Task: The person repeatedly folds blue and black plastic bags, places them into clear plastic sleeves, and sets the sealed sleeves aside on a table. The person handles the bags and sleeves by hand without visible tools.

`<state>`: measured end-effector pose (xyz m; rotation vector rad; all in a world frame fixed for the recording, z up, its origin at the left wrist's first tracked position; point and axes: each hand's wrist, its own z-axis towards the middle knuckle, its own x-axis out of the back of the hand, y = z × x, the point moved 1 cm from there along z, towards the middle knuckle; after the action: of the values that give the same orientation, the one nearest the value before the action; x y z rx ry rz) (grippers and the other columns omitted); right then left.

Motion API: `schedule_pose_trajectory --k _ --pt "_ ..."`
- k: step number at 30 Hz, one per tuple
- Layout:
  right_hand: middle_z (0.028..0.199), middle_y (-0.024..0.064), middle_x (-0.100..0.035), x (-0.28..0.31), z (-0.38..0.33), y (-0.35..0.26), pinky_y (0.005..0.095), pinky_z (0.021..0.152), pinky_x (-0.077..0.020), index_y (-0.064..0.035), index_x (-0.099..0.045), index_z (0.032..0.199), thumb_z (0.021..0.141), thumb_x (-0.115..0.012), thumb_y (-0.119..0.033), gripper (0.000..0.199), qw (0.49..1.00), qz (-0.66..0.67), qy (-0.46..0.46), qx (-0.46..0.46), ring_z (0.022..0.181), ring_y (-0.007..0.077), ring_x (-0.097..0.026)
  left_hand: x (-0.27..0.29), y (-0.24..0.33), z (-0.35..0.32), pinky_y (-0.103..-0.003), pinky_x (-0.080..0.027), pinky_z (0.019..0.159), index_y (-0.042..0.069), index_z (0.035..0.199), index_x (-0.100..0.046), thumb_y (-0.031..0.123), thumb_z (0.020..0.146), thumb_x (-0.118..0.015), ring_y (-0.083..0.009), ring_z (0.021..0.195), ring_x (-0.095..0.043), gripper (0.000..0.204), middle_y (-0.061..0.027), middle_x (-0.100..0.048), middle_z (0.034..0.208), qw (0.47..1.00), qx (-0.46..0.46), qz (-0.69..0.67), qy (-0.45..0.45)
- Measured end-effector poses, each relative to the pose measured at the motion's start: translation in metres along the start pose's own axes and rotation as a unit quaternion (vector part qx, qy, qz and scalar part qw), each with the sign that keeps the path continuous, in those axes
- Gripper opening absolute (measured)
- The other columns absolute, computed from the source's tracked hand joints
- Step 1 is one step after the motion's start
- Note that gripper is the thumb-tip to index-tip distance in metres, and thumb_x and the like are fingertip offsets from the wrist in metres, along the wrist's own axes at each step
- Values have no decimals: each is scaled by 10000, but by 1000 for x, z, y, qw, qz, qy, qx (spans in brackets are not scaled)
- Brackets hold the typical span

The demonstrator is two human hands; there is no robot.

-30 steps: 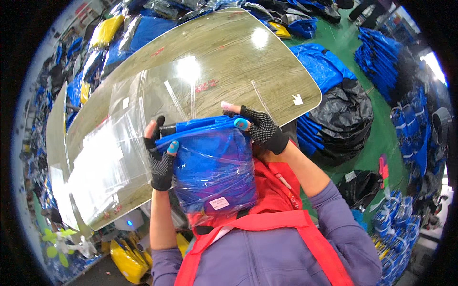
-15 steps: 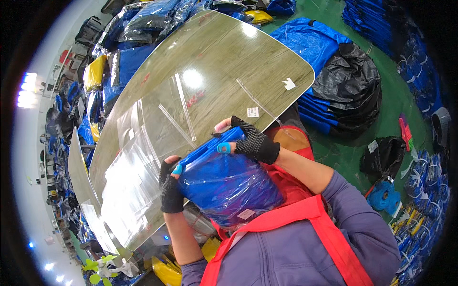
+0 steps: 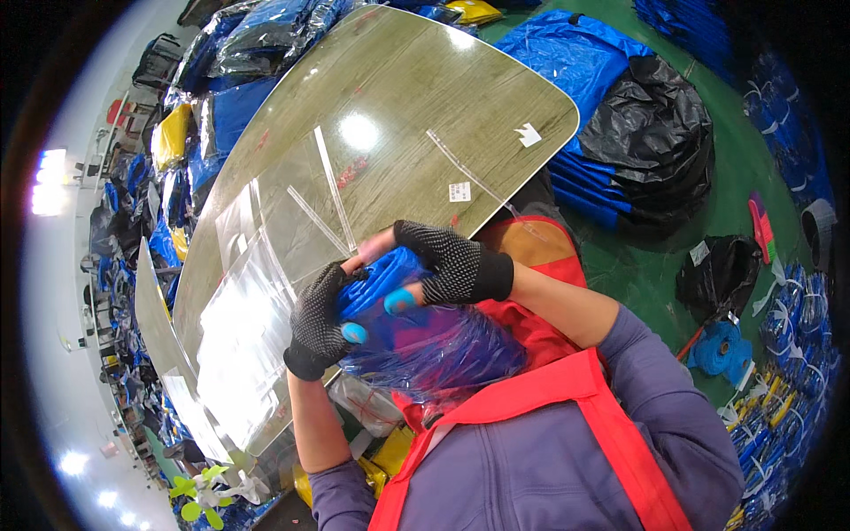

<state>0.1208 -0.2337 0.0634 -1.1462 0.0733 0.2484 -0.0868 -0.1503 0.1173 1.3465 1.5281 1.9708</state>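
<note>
A blue folded sheet-like bundle in a clear plastic bag (image 3: 434, 345) rests against my red apron at the table's near edge. My left hand (image 3: 320, 320), in a black dotted fingerless glove with a blue thumb cover, is closed around the left side of its top end. From the right, my right hand (image 3: 453, 265), gloved the same way, grips the other side, with its fingers curled over the top. Blue fabric (image 3: 390, 276) bunches up between the two hands. What the fingertips pinch at the back is partly hidden.
Clear plastic bags (image 3: 243, 332) lie on the wood-patterned table (image 3: 416, 97), with a small white label (image 3: 459, 192). Wrapped packs (image 3: 232, 115) are piled at far left. A blue and black bundle (image 3: 651, 133), a black bag (image 3: 719, 276) and a blue roll (image 3: 722, 350) stand right.
My hands have come closer together over the top of the bundle, squeezing the blue fabric into a narrower bunch. My left hand has turned inward.
</note>
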Motion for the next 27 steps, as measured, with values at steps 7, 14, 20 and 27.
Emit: schedule_pose_trajectory --k 7,14,20,27 --pt "873 157 -664 -10 16 18 346 742 -512 -14 -629 933 838 -698 -313 321 977 -189 76 -54 821 229 -661 -3 -7 3 -387 -496 789 23 1157 -615 342 849 -629 -358 887 -644 443 -191 -647 939 988 46 149 24" --pt "1118 122 -650 15 -15 26 305 909 -494 7 -627 1144 880 -693 -189 336 964 80 139 -211 1029 158 -602 -9 -10 8 -384 -490 847 49 1182 -613 363 921 -539 -355 970 -650 415 -180 -656 1053 987 18 157 38" --pt "1211 181 -606 7 -29 32 299 868 -484 -1 -597 1017 930 -617 -190 209 974 -49 214 -45 995 170 -604 -15 1 15 -390 -498 820 78 1196 -614 416 906 -536 -366 950 -646 453 -167 -631 1131 976 -17 216 35" --pt "983 101 -635 7 7 54 280 778 -475 -26 -535 925 984 -527 -255 237 969 -90 223 -55 843 132 -583 -16 7 16 -406 -510 755 118 1179 -641 372 960 -464 -389 870 -645 380 -172 -649 1050 969 60 236 38"
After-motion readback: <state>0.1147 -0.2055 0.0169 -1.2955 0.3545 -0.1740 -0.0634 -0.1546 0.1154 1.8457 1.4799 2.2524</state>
